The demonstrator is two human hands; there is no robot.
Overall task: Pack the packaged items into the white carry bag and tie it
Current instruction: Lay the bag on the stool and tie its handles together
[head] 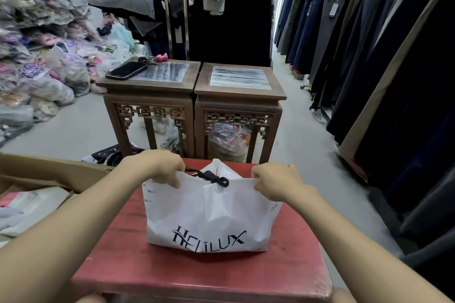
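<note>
White non-woven cloth is pinched between thumb and curled fingers [173, 179] of the left hand [155, 165] at one top corner, and pinched likewise by the right hand [275, 179] at the other. Between them, a black drawstring [216, 179] is bunched at the puckered mouth. The white carry bag [209, 219] is stood upright on a scuffed red table [197, 275]. It is judged light, soft, easily creased, matte rather than slippery; rim or cord is best gripped. Its contents are hidden from view.
</note>
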